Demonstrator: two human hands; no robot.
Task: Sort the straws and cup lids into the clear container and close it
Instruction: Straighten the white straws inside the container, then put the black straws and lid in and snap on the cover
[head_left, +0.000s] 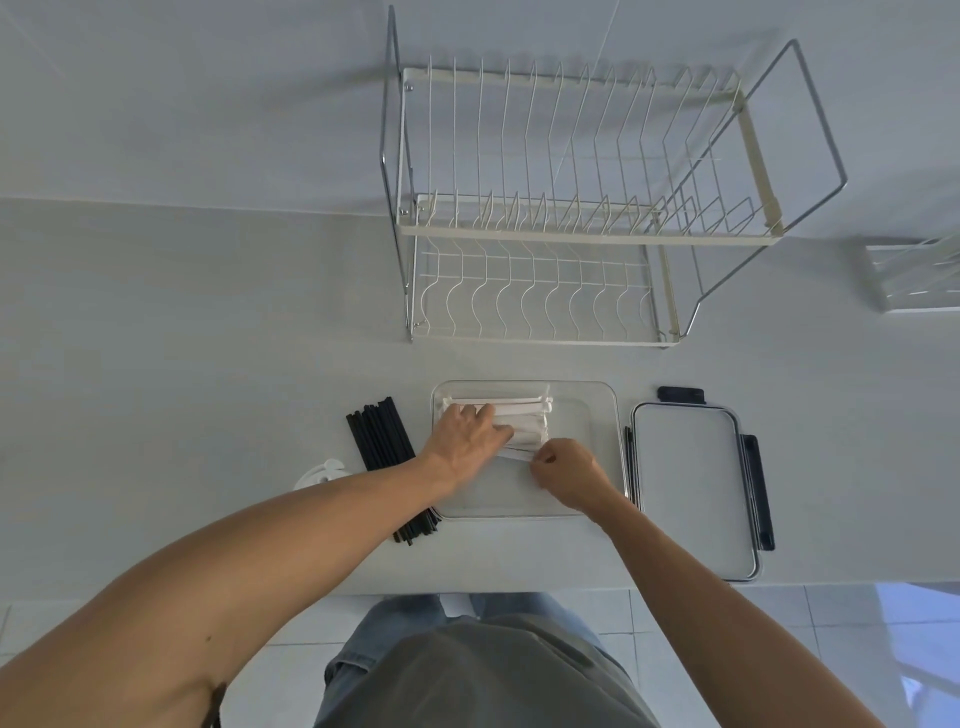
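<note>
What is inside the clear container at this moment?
The clear container holds a bundle of white straws along its far side. The left hand presses on them; the right hand pinches one end. What lies beneath the hands is covered.

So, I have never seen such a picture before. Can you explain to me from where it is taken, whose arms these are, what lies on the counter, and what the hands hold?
There is no machine here. The single picture comes from a camera worn on a person's head, looking forward and down, so the two bare arms belong to that person.

On the pale counter lies a clear container, open. Inside it are white paper-wrapped straws. The left hand rests on this bundle with its fingers laid over it, and the right hand pinches the near end of one wrapped straw.

Left of the container lies a bundle of black straws, and beside it a white cup lid, partly hidden by the arm. Right of the container lies its lid with dark clips. Behind stands a wire dish rack.
</note>
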